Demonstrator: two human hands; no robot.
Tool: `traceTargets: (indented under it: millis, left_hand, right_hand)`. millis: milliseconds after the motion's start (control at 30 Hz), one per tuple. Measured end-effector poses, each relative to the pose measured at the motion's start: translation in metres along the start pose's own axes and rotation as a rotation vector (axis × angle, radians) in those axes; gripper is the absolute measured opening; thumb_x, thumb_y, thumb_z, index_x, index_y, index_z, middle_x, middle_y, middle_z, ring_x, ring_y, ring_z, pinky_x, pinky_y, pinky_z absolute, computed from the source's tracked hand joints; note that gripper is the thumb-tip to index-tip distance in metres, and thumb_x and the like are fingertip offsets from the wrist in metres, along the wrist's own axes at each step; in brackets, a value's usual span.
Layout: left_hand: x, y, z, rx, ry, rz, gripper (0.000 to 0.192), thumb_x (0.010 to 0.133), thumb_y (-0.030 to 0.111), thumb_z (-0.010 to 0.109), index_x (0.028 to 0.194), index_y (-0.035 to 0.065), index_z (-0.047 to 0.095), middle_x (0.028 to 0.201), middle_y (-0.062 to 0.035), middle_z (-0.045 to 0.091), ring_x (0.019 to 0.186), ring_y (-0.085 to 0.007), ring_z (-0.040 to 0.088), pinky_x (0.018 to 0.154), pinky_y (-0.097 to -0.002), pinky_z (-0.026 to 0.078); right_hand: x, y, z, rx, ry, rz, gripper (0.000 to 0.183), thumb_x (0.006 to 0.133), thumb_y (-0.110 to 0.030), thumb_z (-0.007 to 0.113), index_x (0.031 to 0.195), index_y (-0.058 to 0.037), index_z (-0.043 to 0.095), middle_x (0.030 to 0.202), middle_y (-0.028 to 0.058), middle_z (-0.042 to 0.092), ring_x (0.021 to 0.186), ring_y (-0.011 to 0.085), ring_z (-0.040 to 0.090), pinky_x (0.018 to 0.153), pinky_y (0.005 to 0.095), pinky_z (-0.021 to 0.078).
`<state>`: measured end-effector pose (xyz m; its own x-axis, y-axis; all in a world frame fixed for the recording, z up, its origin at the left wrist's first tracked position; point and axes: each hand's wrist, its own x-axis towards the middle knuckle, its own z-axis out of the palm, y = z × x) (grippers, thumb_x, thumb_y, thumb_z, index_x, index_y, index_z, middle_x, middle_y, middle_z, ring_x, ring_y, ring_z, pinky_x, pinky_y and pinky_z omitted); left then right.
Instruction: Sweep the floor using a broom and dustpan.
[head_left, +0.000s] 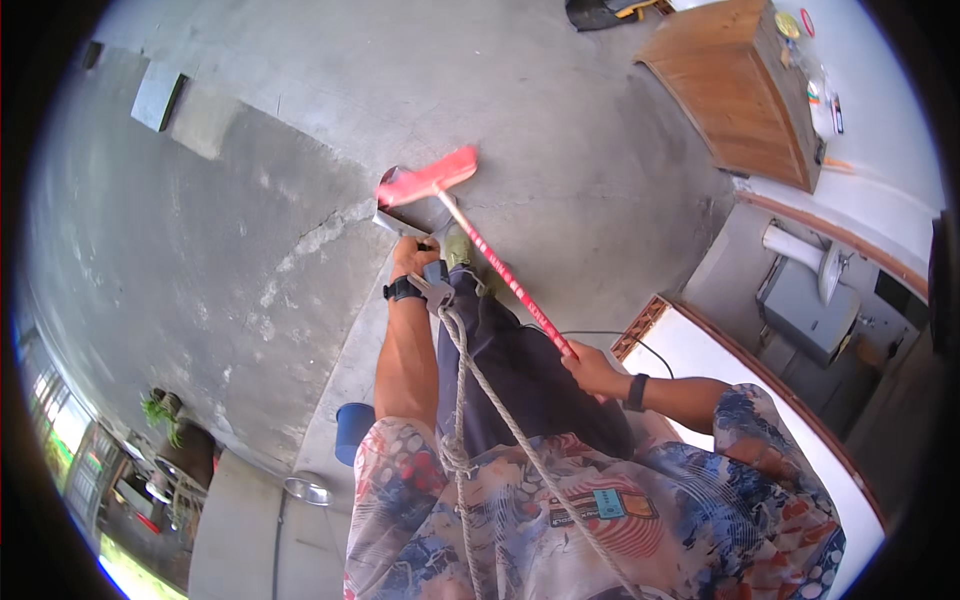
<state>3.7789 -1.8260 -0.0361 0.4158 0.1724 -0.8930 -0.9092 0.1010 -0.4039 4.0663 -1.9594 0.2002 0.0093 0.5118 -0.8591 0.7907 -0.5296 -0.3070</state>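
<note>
My left hand (415, 257), with a black band at the wrist, is closed around the dark handle of a dustpan (409, 223) low over the concrete floor. In my right hand (598, 369) is the red pole of a broom (517, 286), which bears writing. The pole slants away from me to a red broom head (427, 178), slightly blurred, that lies across the dustpan's mouth and hides part of its inside. A rope (459, 390) hangs down my front, with a metal clip (433, 291) beside my left wrist. One green shoe (457, 247) shows beside the dustpan.
A wooden cabinet (727, 90) stands on the far right. Near my left elbow are a blue bucket (354, 433) and a metal basin (308, 488). A low white-sided wall (697, 360) borders my right, with a black cable (637, 335) beside it. A grey slab (158, 95) lies far left.
</note>
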Motion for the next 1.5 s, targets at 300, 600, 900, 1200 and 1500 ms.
traceTargets:
  millis: [300,600,900,1200,1500]
  left_hand:
    - [0.018,0.018,-0.034,0.344,0.244,0.017,0.013,0.087,0.006,0.034,0.074,0.0085,0.036,0.055,-0.0008,0.038,0.042,-0.0127,0.04,0.036,-0.0248,0.037]
    - [0.029,0.039,-0.033,0.442,0.236,0.053,0.011,0.083,0.002,0.034,0.075,0.0076,0.038,0.057,-0.0023,0.039,0.048,-0.0142,0.042,0.041,-0.0259,0.036]
    - [0.013,0.054,-0.023,2.027,-0.423,0.491,0.008,0.069,0.0,0.047,0.064,-0.0049,0.052,0.056,-0.0003,0.043,0.053,-0.0073,0.042,0.048,-0.0234,0.035]
    - [-0.033,0.014,0.01,2.538,-0.529,0.532,0.012,0.062,0.007,0.051,0.06,-0.0055,0.052,0.051,-0.0099,0.046,0.05,-0.0128,0.046,0.044,-0.0295,0.035]
    - [-0.039,-0.007,0.014,2.54,-0.524,0.3,0.015,0.057,0.011,0.056,0.06,-0.0032,0.051,0.053,-0.0071,0.045,0.052,-0.0147,0.045,0.049,-0.0293,0.037]
  right_hand:
    - [-0.027,0.08,-0.051,0.733,0.002,0.335,0.018,0.092,-0.028,0.043,0.084,-0.0117,0.043,0.051,-0.0016,0.04,0.034,0.0089,0.038,0.03,0.0233,0.0297]
    - [0.017,0.047,0.057,1.272,-0.016,0.548,0.021,0.09,-0.03,0.042,0.076,-0.0141,0.039,0.051,0.0033,0.042,0.035,0.0148,0.043,0.029,0.0299,0.0364]
    - [-0.102,-0.043,0.086,1.216,-0.411,0.456,0.01,0.089,-0.024,0.045,0.087,-0.0145,0.042,0.057,-0.0017,0.04,0.038,0.0078,0.038,0.033,0.0232,0.032]
    - [-0.086,0.101,0.062,1.266,0.213,0.462,0.026,0.091,-0.032,0.04,0.08,-0.0087,0.043,0.05,0.0033,0.042,0.034,0.0119,0.038,0.032,0.0263,0.03]
    - [-0.04,0.058,0.165,1.346,0.014,0.007,0.018,0.074,-0.028,0.053,0.067,-0.0127,0.047,0.056,0.0052,0.054,0.047,0.0166,0.051,0.043,0.0312,0.0377]
